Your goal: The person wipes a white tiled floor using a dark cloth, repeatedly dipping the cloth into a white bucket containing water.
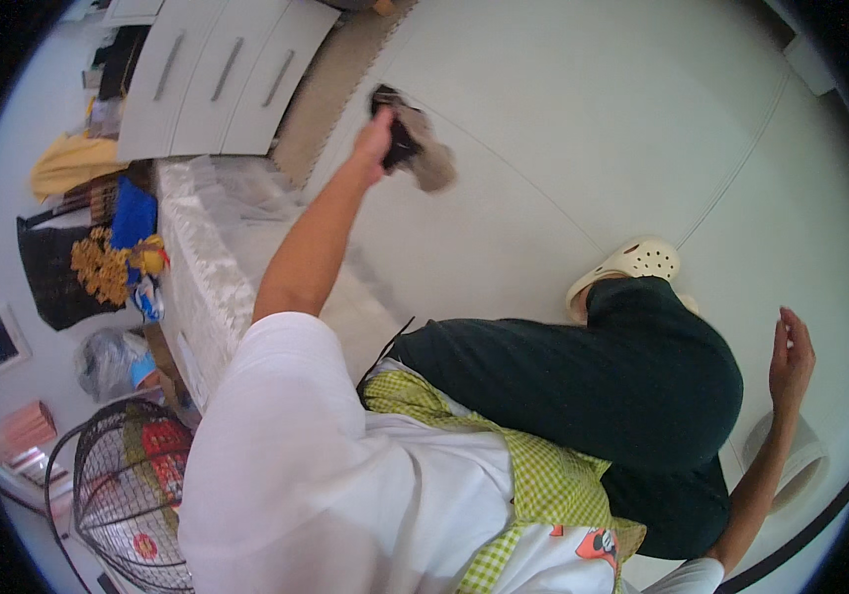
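Stretched far out over the pale tiled floor, my left hand (373,147) is closed around a soft-looking black and beige thing (415,148). It is blurred, so I cannot tell its exact kind. The beige end hangs down to the right of my fingers, and a dark part shows above them. At the right, my right hand (791,361) holds nothing. Its fingers are stretched out, with the forearm rising beside my bent, dark-trousered knee. Nearest to that forearm is a white round container (808,465), partly hidden behind it.
A white drawer cabinet (202,89) stands at the far left, with a brown mat (330,109) along it. Close by my left arm is a surface under a white patterned cloth (202,262). A black wire basket (113,495) holds packages. A cream clog (642,259) is on my foot.
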Available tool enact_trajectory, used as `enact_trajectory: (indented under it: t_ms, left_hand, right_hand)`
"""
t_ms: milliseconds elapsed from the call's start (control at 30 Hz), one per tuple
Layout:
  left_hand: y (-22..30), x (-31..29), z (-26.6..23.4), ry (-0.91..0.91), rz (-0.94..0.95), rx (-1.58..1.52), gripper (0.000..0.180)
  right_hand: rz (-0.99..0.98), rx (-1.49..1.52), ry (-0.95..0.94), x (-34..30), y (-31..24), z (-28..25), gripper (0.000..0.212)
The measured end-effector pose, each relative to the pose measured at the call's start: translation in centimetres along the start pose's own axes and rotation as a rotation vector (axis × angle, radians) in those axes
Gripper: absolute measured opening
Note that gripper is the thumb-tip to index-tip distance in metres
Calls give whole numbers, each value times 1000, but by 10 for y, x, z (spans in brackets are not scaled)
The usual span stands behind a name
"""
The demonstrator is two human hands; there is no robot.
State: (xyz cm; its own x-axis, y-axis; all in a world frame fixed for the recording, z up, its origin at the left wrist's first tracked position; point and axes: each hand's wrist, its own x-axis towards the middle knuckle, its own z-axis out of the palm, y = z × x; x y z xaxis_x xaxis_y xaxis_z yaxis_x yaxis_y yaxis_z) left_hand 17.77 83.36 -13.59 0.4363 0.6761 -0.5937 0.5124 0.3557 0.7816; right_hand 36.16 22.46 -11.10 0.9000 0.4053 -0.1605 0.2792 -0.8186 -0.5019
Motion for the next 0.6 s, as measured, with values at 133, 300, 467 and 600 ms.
enact_trajectory:
  t_ms: [133, 300, 467, 600]
  left_hand:
    - [21, -46, -56, 414, 75, -12, 55]
    - [-67, -39, -109, 690, 103, 797, 65]
    - [-248, -66, -121, -36, -368, 947, 85]
    - [-272, -62, -54, 273, -567, 618, 82]
  right_hand:
    - [-100, 171, -84, 25, -31, 16, 20]
    - [-128, 130, -61, 40, -17, 25, 21]
    - [-38, 158, -187, 65, -39, 59, 23]
    - [-22, 11, -313, 93, -45, 76, 22]
